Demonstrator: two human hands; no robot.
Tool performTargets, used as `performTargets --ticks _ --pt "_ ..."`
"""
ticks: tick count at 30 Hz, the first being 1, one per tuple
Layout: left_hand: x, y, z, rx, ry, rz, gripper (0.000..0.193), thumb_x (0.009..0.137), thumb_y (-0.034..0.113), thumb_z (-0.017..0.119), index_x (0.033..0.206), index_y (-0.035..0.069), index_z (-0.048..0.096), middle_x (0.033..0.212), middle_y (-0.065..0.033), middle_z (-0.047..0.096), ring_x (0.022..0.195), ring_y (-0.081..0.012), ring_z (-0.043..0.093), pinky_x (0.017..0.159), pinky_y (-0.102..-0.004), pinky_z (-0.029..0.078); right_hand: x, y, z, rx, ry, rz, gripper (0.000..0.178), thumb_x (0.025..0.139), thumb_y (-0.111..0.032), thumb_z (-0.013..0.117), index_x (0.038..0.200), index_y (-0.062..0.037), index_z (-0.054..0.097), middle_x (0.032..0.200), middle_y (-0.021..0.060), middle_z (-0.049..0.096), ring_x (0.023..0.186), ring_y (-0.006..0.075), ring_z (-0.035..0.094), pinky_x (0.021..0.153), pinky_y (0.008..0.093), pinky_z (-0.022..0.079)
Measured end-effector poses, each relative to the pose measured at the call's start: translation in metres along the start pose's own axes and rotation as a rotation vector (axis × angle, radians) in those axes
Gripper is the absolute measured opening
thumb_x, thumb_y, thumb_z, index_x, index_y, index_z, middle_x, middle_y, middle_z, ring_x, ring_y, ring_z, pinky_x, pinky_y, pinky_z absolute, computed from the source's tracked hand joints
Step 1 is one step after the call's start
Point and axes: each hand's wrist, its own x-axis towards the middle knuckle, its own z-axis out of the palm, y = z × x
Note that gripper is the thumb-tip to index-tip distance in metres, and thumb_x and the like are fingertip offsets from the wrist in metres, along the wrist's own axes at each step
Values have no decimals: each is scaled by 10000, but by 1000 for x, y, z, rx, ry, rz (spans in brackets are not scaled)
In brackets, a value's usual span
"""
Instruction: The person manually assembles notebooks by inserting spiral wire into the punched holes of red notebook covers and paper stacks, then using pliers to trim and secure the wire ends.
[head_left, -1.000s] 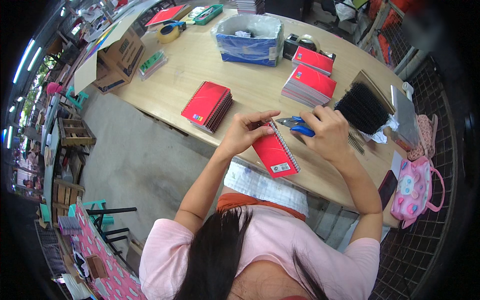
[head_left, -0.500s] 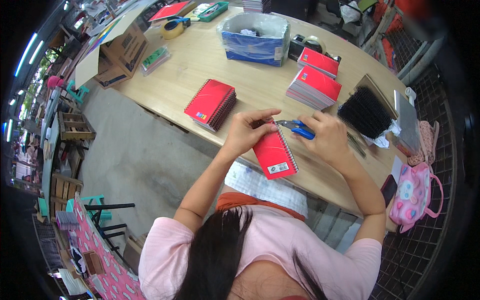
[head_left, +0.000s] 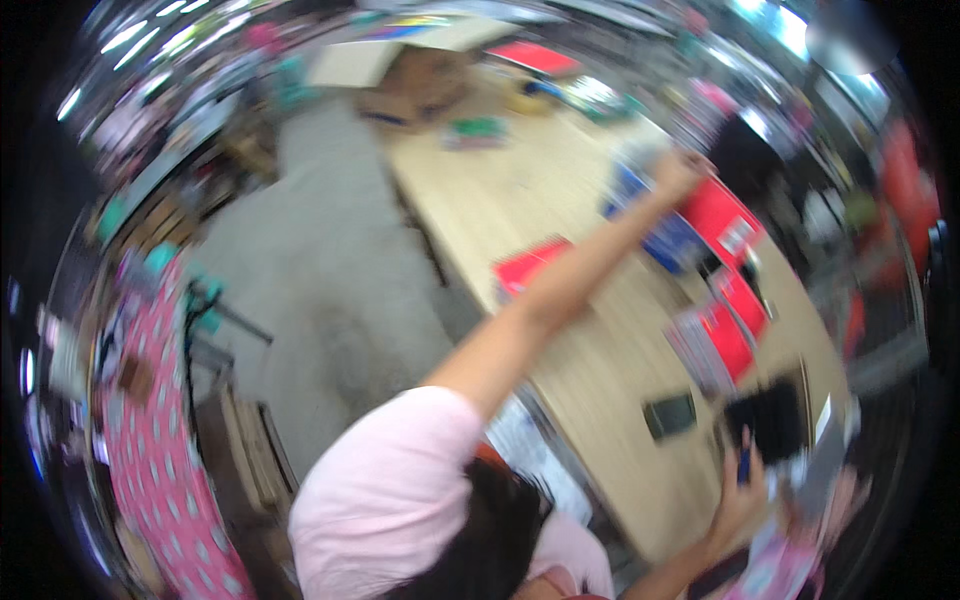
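My left arm reaches far across the table, and my left hand (head_left: 685,174) is closed on a red spiral notebook (head_left: 737,232). The notebook hangs over the far side of a blue bin (head_left: 668,235), its white label showing. Low on the right, my right hand (head_left: 738,500) holds blue-handled pliers (head_left: 744,462) beside a dark bundle of binding coils (head_left: 768,415). A stack of red notebooks (head_left: 700,348) stands between the two hands. Another red notebook stack (head_left: 528,266) is partly behind my left forearm. Motion blurs the whole view.
A dark flat rectangular object (head_left: 670,417) lies on the table (head_left: 590,400); its kind is unclear. An open cardboard box (head_left: 420,85) is at the far left end. Near it are a green-and-clear packet (head_left: 475,132) and a red folder (head_left: 537,57). A pink bag (head_left: 775,560) sits lower right.
My hands have parted. The left has carried the notebook away to the far side of the table; the right has drawn back with the pliers. The view has swung round.
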Motion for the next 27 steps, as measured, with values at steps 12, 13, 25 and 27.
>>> performTargets --ticks 12,13,25,27 --pt "128 -157 29 53 580 -387 57 697 122 735 734 90 707 798 -153 726 778 -292 722 732 -410 559 19 18 55 408 -271 125 638 954 -396 626 1422 16 488 1363 154 596 1124 234 596 882 355 488" --pt "130 -149 26 89 621 -378 60 704 124 735 735 87 700 816 -159 726 792 -301 720 737 -413 557 20 14 60 524 -301 113 648 953 -404 625 1425 17 482 1368 154 592 1130 237 594 881 358 488" --pt "-182 105 -2 -192 -29 677 90 792 15 678 862 24 624 867 -159 643 820 -326 650 721 -411 514 4 12 81 1836 -641 114 762 944 -504 610 1462 21 417 1433 161 537 1196 270 564 875 392 487" --pt "-262 96 -54 -146 -218 796 139 804 79 695 937 49 667 923 -126 643 949 -339 599 789 -427 510 4 -36 101 1969 -554 172 774 930 -574 562 1474 -51 390 1436 171 496 1159 281 559 852 386 467"
